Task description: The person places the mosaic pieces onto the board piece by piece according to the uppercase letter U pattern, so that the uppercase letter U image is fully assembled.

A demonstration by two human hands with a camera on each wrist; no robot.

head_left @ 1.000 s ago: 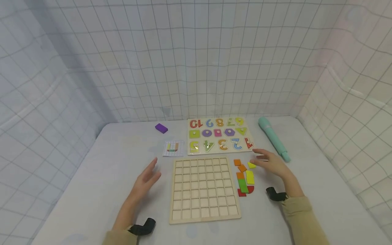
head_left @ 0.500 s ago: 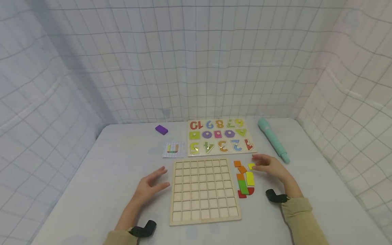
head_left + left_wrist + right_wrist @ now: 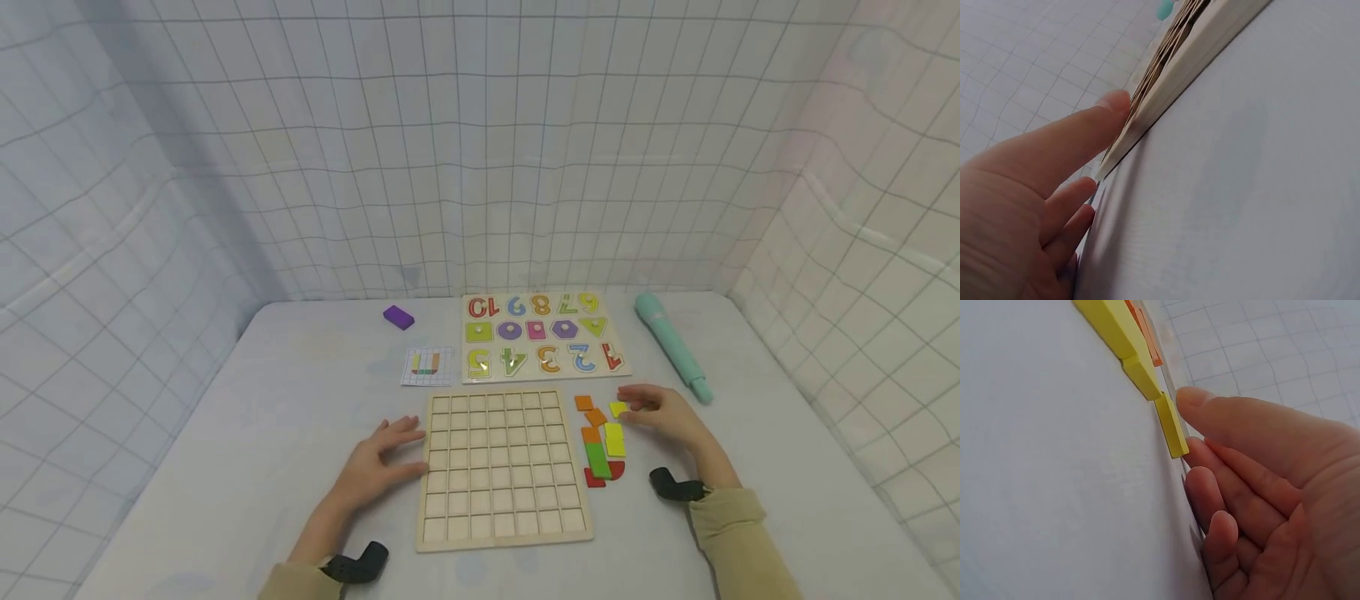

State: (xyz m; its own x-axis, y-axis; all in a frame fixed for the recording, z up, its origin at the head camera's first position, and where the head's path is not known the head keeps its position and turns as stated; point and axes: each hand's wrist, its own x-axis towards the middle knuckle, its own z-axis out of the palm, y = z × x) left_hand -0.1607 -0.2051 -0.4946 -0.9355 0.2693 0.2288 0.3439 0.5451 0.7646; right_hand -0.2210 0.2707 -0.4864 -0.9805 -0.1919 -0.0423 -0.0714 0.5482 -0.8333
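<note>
A pale wooden grid board (image 3: 504,467) lies on the table in front of me. My left hand (image 3: 378,464) is at its left edge; in the left wrist view the thumb (image 3: 1113,103) touches the board's side and the other fingers are loosely bent. At the right of the board my right hand (image 3: 663,415) reaches to a small yellow square tile (image 3: 617,409). The right wrist view has the thumb (image 3: 1194,397) and forefinger either side of the end of that yellow tile (image 3: 1172,425), not closed on it. More yellow tiles (image 3: 614,440) lie just nearer.
Orange tiles (image 3: 583,403), a green tile (image 3: 597,460) and red tiles (image 3: 595,478) lie along the board's right side. Behind are a number puzzle (image 3: 545,342), a pattern card (image 3: 427,367), a purple block (image 3: 398,317) and a teal cylinder-shaped thing (image 3: 672,346). Gridded cloth walls (image 3: 480,167) surround the table.
My left hand has moved right, up to the board's left edge. My right hand has come down and closer around the small yellow tile. The tiles and board stay in place.
</note>
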